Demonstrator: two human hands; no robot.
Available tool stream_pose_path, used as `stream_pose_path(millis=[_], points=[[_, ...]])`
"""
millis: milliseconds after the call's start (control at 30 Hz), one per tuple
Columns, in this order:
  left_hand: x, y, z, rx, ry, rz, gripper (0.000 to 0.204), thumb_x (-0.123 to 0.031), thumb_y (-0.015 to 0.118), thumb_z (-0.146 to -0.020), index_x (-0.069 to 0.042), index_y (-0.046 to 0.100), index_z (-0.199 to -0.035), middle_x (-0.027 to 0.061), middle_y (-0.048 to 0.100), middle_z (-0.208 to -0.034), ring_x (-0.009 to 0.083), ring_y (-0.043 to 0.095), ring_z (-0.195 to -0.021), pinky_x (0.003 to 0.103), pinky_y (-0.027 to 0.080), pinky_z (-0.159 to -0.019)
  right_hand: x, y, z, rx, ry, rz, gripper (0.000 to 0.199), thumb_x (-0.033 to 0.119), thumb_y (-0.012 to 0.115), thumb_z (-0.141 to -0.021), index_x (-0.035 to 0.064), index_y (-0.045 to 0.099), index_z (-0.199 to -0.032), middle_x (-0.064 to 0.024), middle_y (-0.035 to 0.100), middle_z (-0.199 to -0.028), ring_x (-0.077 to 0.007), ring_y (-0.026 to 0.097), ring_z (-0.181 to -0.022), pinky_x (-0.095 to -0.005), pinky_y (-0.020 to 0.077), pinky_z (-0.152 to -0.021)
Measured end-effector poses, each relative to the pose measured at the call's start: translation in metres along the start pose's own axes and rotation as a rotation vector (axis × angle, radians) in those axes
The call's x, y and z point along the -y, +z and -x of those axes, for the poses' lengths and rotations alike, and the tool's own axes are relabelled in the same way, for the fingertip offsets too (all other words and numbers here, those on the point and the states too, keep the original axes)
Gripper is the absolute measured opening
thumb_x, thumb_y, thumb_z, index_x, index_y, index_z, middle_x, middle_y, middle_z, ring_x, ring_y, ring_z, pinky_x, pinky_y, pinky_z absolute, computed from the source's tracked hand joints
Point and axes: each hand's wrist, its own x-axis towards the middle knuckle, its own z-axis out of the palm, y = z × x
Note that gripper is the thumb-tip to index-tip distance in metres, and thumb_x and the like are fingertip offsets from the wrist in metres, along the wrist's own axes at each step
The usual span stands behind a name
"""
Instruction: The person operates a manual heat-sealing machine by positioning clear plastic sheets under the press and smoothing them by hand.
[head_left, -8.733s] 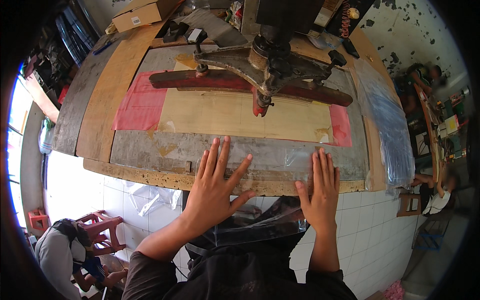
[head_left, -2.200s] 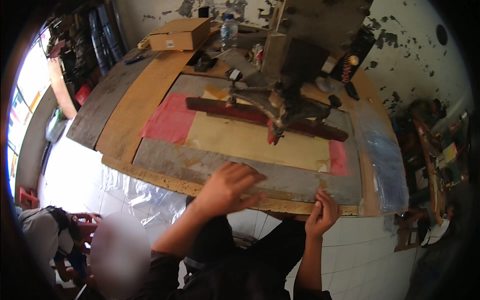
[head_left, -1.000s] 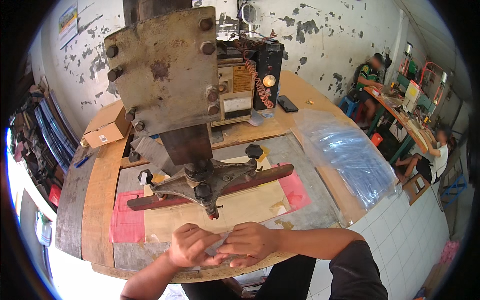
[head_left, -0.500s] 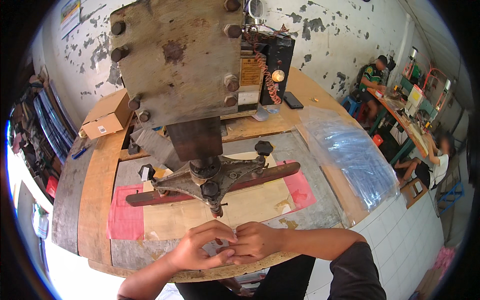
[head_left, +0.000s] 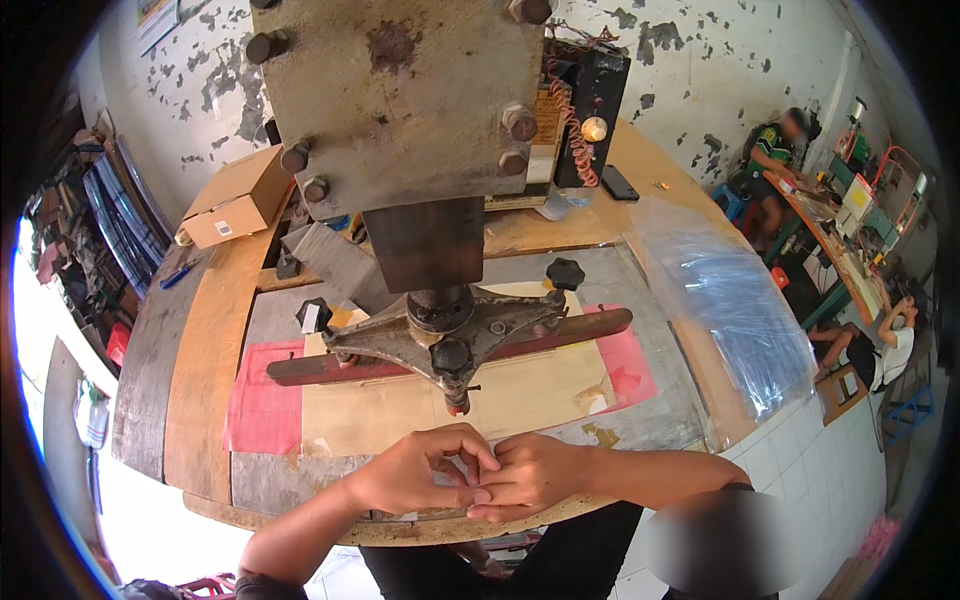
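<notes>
Worktable [head_left: 200, 340] edge: left hand [head_left: 415, 478] pinches right hand [head_left: 530, 475] fingertips (grip closed) below press [head_left: 440, 340].

Peeling white wall [head_left: 700, 60], white tiled floor [head_left: 830, 450], wooden worktable [head_left: 200, 340]

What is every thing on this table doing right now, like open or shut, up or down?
Left hand: fingers curled, touching the right hand at the table's front edge.
Right hand: fingers against the left hand; anything pinched between them is hidden.
Press bar: raised off the tan sheet.
Cardboard box: shut, lying flat.
Clear plastic sheets: stacked flat on the right.
Round lamp on the control box: glowing.
</notes>
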Motion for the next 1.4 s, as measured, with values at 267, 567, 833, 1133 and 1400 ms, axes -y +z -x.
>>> stream_pose_path(millis=[267, 567, 833, 1133, 1400], points=[[0.003, -0.001, 0.002, 0.019, -0.02, 0.075, 0.037, -0.005, 0.083, -0.093, -0.004, 0.069, -0.128, 0.0036, 0.064, -0.122, 0.0134, 0.065, -0.105, 0.03, 0.058, -0.092, 0.003, -0.005, -0.004, 0.064, -0.01, 0.001, 0.025, 0.032, 0.076, -0.1, 0.0073, 0.073, -0.094, -0.0054, 0.071, -0.081, -0.0237, 0.071, -0.072, -0.0367, 0.0604, -0.068], [0.004, 0.0, 0.001, 0.031, -0.027, 0.068, 0.039, -0.013, 0.087, -0.093, -0.004, 0.069, -0.126, 0.0022, 0.067, -0.115, 0.0116, 0.064, -0.099, 0.027, 0.056, -0.083, 0.004, -0.004, -0.001, 0.072, -0.007, -0.007, 0.026, 0.035, 0.075, -0.1, 0.0089, 0.072, -0.096, -0.0069, 0.071, -0.084, -0.0257, 0.072, -0.076, -0.0379, 0.0617, -0.072], [-0.006, -0.001, -0.001, 0.025, -0.088, 0.03, 0.035, -0.006, 0.087, -0.092, -0.003, 0.07, -0.122, 0.0015, 0.068, -0.117, 0.0118, 0.065, -0.101, 0.028, 0.055, -0.087, 0.005, -0.01, -0.006, 0.105, 0.004, 0.028, 0.028, 0.036, 0.075, -0.1, 0.0089, 0.072, -0.093, -0.0067, 0.069, -0.081, -0.0256, 0.07, -0.072, -0.0367, 0.0608, -0.068], [-0.004, 0.0, 0.0, 0.023, -0.081, 0.024, 0.036, -0.007, 0.086, -0.092, -0.003, 0.07, -0.124, 0.0017, 0.068, -0.118, 0.0128, 0.066, -0.103, 0.029, 0.056, -0.089, 0.003, -0.009, -0.004, 0.106, -0.014, 0.026, 0.028, 0.036, 0.075, -0.1, 0.0096, 0.071, -0.092, -0.0052, 0.066, -0.078, -0.0241, 0.068, -0.067, -0.0361, 0.0596, -0.065], [0.0, -0.001, 0.0, 0.026, -0.053, 0.037, 0.038, -0.008, 0.087, -0.092, -0.004, 0.069, -0.125, 0.0018, 0.068, -0.118, 0.0123, 0.066, -0.103, 0.029, 0.055, -0.088, 0.004, -0.009, -0.006, 0.093, -0.014, 0.041, 0.028, 0.036, 0.075, -0.1, 0.0098, 0.07, -0.09, -0.0045, 0.065, -0.079, -0.0244, 0.069, -0.069, -0.036, 0.0601, -0.065]])
